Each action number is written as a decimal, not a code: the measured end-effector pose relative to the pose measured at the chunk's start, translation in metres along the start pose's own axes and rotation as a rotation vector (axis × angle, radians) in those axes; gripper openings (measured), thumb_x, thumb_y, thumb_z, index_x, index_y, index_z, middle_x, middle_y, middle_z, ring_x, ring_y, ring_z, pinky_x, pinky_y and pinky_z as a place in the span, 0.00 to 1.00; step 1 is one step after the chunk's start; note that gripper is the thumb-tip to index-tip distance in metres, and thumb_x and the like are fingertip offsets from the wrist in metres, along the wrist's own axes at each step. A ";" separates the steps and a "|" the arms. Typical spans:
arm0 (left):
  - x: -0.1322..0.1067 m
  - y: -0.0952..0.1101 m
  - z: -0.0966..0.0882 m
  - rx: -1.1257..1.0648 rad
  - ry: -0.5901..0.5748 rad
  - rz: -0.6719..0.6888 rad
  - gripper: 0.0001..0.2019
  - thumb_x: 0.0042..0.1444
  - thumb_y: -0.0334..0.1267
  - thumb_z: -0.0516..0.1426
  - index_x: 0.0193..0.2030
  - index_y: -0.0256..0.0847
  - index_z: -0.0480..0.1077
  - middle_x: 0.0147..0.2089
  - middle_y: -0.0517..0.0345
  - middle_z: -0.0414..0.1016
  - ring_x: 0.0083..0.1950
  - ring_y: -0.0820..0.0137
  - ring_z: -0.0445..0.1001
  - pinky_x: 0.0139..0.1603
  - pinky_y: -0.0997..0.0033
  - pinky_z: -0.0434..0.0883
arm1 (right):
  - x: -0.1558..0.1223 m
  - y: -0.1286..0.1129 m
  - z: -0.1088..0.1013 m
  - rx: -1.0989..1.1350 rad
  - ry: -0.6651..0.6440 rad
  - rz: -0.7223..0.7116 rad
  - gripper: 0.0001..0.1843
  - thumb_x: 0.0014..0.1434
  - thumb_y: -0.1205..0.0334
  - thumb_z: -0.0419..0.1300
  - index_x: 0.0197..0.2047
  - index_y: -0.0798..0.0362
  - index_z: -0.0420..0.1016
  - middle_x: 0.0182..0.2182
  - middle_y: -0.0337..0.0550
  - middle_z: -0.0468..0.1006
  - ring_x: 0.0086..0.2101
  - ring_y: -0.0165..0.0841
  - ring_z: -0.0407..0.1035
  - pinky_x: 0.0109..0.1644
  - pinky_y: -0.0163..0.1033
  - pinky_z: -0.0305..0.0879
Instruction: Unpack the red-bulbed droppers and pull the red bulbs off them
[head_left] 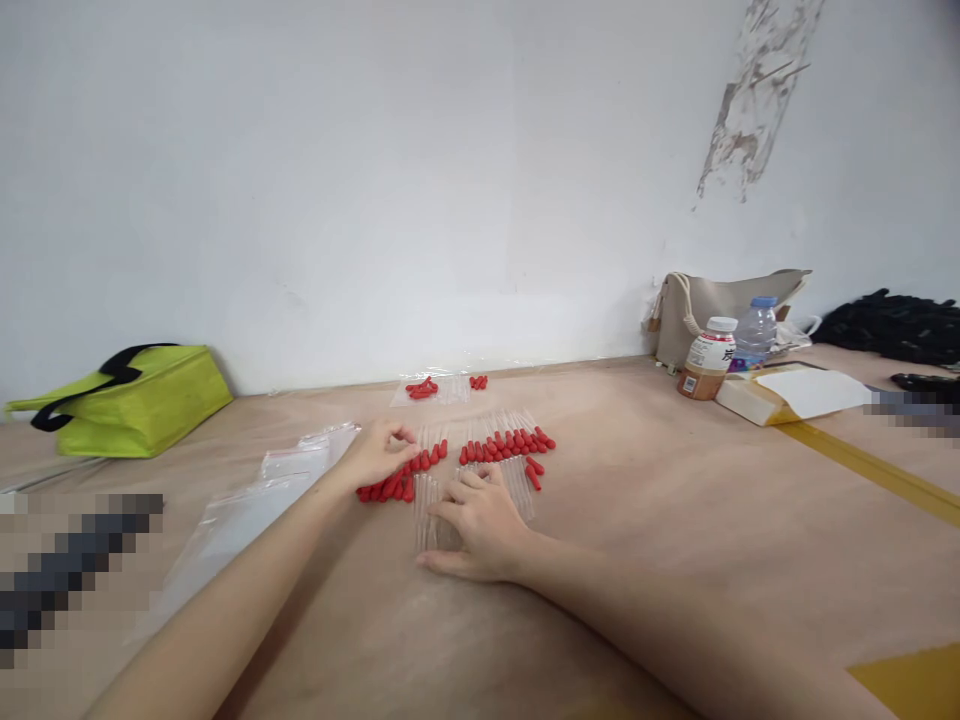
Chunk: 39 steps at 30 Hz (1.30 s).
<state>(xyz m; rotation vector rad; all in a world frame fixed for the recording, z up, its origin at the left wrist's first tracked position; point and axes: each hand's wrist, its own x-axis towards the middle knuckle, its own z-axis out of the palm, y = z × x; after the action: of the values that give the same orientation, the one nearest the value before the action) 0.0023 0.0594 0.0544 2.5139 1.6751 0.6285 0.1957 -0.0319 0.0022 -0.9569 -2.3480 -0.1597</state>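
My left hand (381,455): 1, fingers curled at overlapping red bulbs (391,488); I can't tell its grip. My right hand (474,520): 1, spread over tubes (425,515), 2 loose bulbs (533,476) rightward. Bottles (706,362): 2.

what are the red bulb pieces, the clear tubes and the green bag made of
Red bulb pieces: likely rubber or soft plastic, smooth, opaque, solid colour. Clear tubes: glass or plastic, can't tell which; see-through with pale glints. Green bag: probably fabric, fairly matt, softly creased.
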 end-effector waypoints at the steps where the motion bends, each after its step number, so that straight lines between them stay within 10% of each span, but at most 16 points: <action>1: 0.005 0.007 0.006 0.015 -0.014 0.027 0.15 0.46 0.51 0.54 0.31 0.41 0.71 0.36 0.55 0.73 0.39 0.65 0.69 0.39 0.67 0.65 | -0.003 0.003 -0.004 -0.008 0.016 -0.002 0.23 0.48 0.40 0.55 0.36 0.51 0.73 0.30 0.43 0.71 0.35 0.34 0.59 0.42 0.45 0.45; 14: 0.028 0.035 0.043 0.214 0.082 0.051 0.10 0.45 0.43 0.56 0.21 0.40 0.68 0.33 0.52 0.69 0.43 0.59 0.65 0.44 0.61 0.61 | -0.079 0.083 -0.053 -0.128 0.334 0.280 0.09 0.55 0.59 0.54 0.31 0.50 0.75 0.26 0.40 0.71 0.29 0.29 0.63 0.41 0.41 0.48; 18: 0.002 0.043 0.034 0.208 0.241 0.037 0.09 0.51 0.40 0.51 0.28 0.39 0.68 0.35 0.52 0.69 0.43 0.61 0.64 0.45 0.62 0.61 | -0.080 0.082 -0.049 -0.129 0.340 0.300 0.09 0.55 0.61 0.54 0.36 0.48 0.74 0.30 0.41 0.71 0.32 0.30 0.64 0.41 0.40 0.50; 25: -0.078 0.048 0.018 0.058 0.313 0.399 0.05 0.55 0.35 0.51 0.33 0.39 0.66 0.34 0.56 0.71 0.38 0.67 0.67 0.40 0.66 0.61 | -0.059 0.064 -0.054 -0.174 0.334 0.016 0.28 0.53 0.52 0.55 0.56 0.52 0.60 0.48 0.52 0.65 0.46 0.40 0.61 0.49 0.46 0.53; 39: -0.092 0.056 0.034 -0.002 0.387 0.587 0.09 0.52 0.37 0.56 0.41 0.42 0.68 0.40 0.56 0.75 0.40 0.67 0.67 0.42 0.64 0.58 | -0.045 0.032 -0.019 -0.026 0.215 -0.078 0.10 0.59 0.63 0.50 0.35 0.52 0.72 0.22 0.38 0.71 0.29 0.29 0.60 0.48 0.46 0.46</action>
<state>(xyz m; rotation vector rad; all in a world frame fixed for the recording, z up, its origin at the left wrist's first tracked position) 0.0334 -0.0394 0.0103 3.0361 0.9661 1.2181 0.2520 -0.0421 -0.0110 -0.8176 -2.1899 -0.3099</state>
